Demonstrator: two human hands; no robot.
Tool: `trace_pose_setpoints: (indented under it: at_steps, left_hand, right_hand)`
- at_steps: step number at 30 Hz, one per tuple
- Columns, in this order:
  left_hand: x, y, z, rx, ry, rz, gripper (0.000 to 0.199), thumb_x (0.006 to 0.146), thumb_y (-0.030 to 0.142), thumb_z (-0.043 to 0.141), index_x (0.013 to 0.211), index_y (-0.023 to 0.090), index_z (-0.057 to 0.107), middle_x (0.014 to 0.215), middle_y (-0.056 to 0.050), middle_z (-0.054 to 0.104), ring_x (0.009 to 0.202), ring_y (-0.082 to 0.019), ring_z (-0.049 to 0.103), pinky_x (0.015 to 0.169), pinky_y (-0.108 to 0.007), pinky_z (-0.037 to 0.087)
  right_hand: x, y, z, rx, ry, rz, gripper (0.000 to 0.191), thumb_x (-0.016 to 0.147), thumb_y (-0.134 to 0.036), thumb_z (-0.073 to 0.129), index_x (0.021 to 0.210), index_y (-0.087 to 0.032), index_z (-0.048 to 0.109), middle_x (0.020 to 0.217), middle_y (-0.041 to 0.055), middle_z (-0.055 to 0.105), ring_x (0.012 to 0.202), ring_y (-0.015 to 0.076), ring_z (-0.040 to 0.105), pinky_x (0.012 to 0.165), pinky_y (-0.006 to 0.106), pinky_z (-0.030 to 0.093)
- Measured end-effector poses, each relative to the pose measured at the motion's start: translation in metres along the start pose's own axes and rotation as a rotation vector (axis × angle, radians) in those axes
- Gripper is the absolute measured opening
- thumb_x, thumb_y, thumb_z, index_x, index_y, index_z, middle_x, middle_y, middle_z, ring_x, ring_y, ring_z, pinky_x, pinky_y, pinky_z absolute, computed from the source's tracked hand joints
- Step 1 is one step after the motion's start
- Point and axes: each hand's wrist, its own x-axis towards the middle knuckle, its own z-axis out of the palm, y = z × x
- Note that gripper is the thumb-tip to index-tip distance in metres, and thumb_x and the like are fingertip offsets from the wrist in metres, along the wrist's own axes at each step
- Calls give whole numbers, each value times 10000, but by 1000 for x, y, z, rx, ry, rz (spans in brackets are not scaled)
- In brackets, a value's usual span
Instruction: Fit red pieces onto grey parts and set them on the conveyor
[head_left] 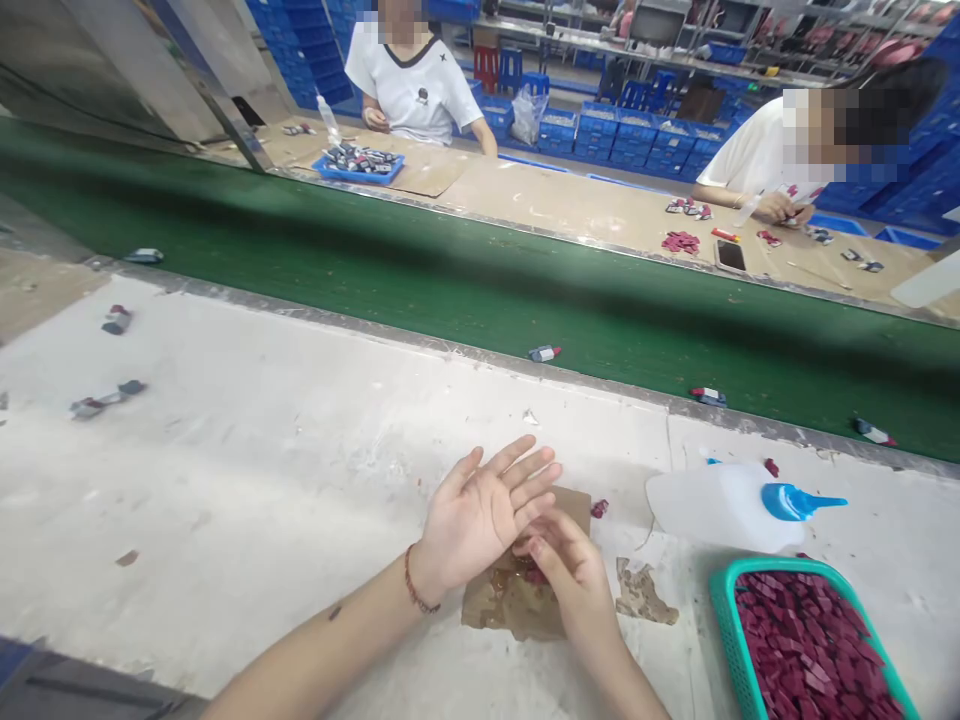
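My left hand [480,515] is held palm up with its fingers stretched out, and nothing lies on the palm. Beside it my right hand [574,570] is loosely bent, its fingertips close to the edge of my left hand and partly hidden behind it. I see nothing held in it. Under both hands is a piece of brown cardboard [491,610] with wet, shiny glue on it. A small dark red piece [535,576] shows on the cardboard beneath my right hand.
To the right lie a white glue bottle [705,505] with a blue nozzle and a green basket [724,610] of dark red pieces. Ahead, a green conveyor belt [420,290] carries small parts. Two people sit across it, near a blue tray [360,175]. Several parts [116,320] lie left.
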Motion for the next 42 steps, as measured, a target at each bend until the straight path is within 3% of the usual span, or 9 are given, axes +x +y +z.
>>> trace_pose_setpoints:
  at_steps: [3, 6, 10, 14, 20, 25, 29, 36, 42]
  left_hand:
    - [-4, 0, -9, -44, 172, 34, 384, 885, 569, 497, 1143, 342, 668, 1155, 6, 713, 1170, -183, 620, 930, -267, 476]
    - [-8, 0, -12, -104, 317, 67, 304, 897, 548, 509, 1073, 366, 678, 928, 38, 727, 806, -96, 687, 658, -153, 492]
    - [-11, -2, -7, -149, 408, 134, 267, 915, 504, 526, 944, 292, 685, 659, 40, 620, 412, -49, 465, 362, -130, 338]
    - [-11, -6, -6, -129, 406, 147, 300, 914, 529, 523, 887, 263, 660, 548, 59, 509, 303, -41, 255, 266, -154, 217]
    - [-11, -11, -10, -155, 471, 102, 302, 910, 541, 526, 854, 268, 643, 524, 68, 490, 293, -39, 218, 260, -150, 205]
    - [-11, -14, -11, -127, 450, 62, 333, 887, 581, 529, 867, 267, 636, 520, 64, 489, 286, -40, 231, 256, -159, 210]
    - [-12, -15, -9, -372, 462, 48, 293, 916, 501, 533, 803, 245, 623, 484, 74, 514, 255, -37, 305, 255, -130, 259]
    - [-13, -14, -3, -878, 80, 9, 246, 965, 325, 498, 787, 195, 606, 519, 70, 637, 310, -2, 548, 271, 2, 291]
    - [-12, -12, 2, -970, 68, -35, 238, 949, 316, 514, 772, 185, 604, 508, 46, 644, 353, -37, 614, 307, -2, 358]
  right_hand:
    - [-1, -3, 13, 4, -25, 25, 278, 851, -446, 669, 996, -214, 722, 806, 57, 731, 728, 195, 690, 724, 356, 592]
    - [-3, -4, 20, -55, 43, -30, 182, 845, -377, 687, 914, -217, 740, 846, 63, 716, 784, 196, 692, 721, 324, 596]
    - [-5, 0, 26, -98, 107, -81, 143, 834, -327, 695, 923, -229, 748, 882, 64, 693, 743, 177, 675, 650, 284, 598]
    - [-7, 5, 28, -84, 121, -85, 112, 824, -301, 705, 887, -217, 743, 853, 61, 693, 729, 174, 676, 633, 272, 594]
    - [-11, 8, 28, -156, 158, -140, 41, 811, -235, 705, 780, -214, 721, 820, 56, 694, 717, 172, 665, 605, 263, 576]
    - [-13, 10, 25, -96, 141, -80, 72, 807, -230, 708, 877, -227, 728, 806, 40, 704, 712, 169, 668, 640, 273, 575]
    - [-13, 12, 24, -24, 108, -50, 50, 816, -234, 694, 860, -219, 714, 840, 43, 703, 720, 167, 666, 637, 269, 570]
    - [-15, 10, 22, -33, 93, -85, 83, 827, -184, 675, 884, -234, 706, 868, 35, 688, 746, 158, 653, 649, 255, 552]
    - [-13, 13, 21, -26, 89, -94, 87, 828, -186, 672, 887, -243, 700, 811, 18, 693, 740, 152, 657, 665, 245, 542]
